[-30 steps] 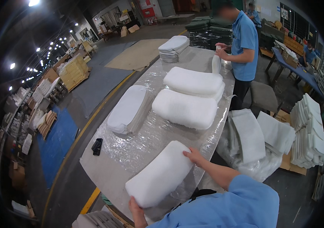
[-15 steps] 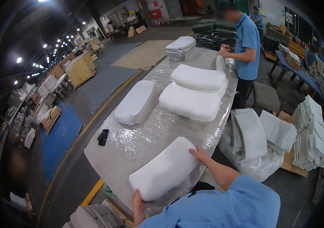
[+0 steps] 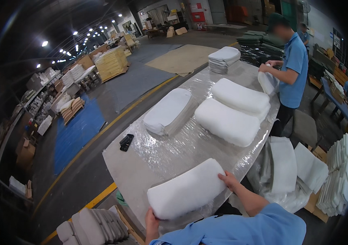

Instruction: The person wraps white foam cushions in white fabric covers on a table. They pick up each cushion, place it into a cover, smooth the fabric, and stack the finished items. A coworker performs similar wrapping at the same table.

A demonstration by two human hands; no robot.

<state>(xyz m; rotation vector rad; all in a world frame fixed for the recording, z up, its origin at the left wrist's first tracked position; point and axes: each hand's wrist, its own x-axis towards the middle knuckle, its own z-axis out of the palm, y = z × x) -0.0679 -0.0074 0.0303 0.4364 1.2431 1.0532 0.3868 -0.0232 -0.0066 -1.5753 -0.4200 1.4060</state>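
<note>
A thick white pad (image 3: pixel 187 188) with rounded corners lies slantwise at the near end of the plastic-covered table (image 3: pixel 124 164). My left hand (image 3: pixel 152 219) grips its lower left end, and my right hand (image 3: pixel 228 181) grips the right end, thumb on top. The fingers beneath are hidden. Beyond it, thick white pads (image 3: pixel 228 123) lie in two neighbouring piles. A flat stack of thin white oval pieces (image 3: pixel 168 109) sits to their left.
Across the table a person in a blue shirt (image 3: pixel 294 59) handles a white piece (image 3: pixel 267 83). A small black object (image 3: pixel 126 142) lies near the left edge. White sheets (image 3: pixel 284 163) and stacked pads (image 3: pixel 339 175) stand at right; grey pads (image 3: pixel 94 226) at lower left.
My view has turned left, so the scene sits farther right. Both hands keep hold of the pad. The other person's white piece now shows broader and tilted.
</note>
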